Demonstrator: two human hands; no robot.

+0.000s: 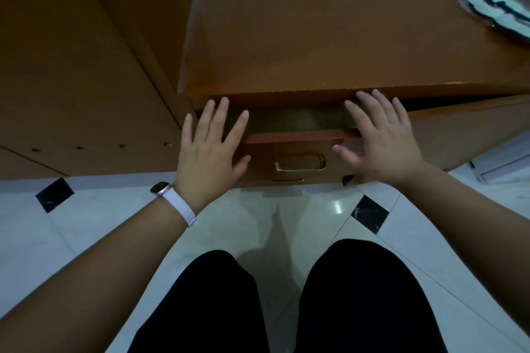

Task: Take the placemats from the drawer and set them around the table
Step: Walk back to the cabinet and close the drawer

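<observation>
Your left hand (208,149) and right hand (381,137) hover, fingers spread and holding nothing, over the part-open drawer (298,136) (greenish contents, unclear).

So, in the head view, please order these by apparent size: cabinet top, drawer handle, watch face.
1. cabinet top
2. drawer handle
3. watch face, smallest although nearer the camera

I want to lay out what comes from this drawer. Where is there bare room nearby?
The cabinet top is bare from its left edge to the plastic-wrapped item at its far right corner. The drawer gap is narrow, with the left hand and right hand at its ends; only the stretch between them is free.
</observation>
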